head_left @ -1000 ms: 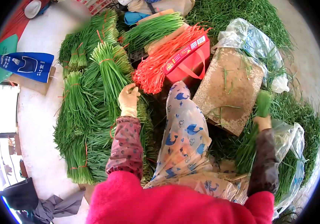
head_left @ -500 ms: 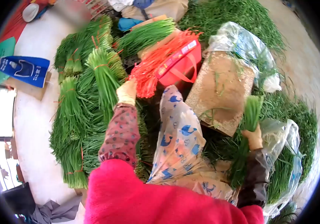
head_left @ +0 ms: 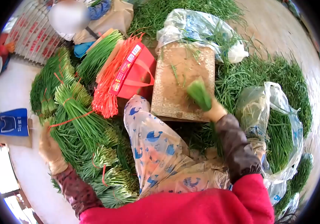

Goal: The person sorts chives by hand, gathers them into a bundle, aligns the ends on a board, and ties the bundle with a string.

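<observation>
We record the left hand (head_left: 50, 147) beside the stacked green bundles (head_left: 79, 128), its fingers together on a red strip (head_left: 72, 119). The strip stretches across the stalks toward more red strips (head_left: 107, 95) by a red bag (head_left: 142, 71). We note the right hand (head_left: 216, 111) with fingers clamped round a green bunch (head_left: 200, 94), over the brown box's (head_left: 167, 89) right side; contact with it, we cannot tell.

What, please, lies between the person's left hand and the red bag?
In the head view, tied greens and a bunch of red strips lie between the left hand and the red bag; one strip crosses the greens.
</observation>
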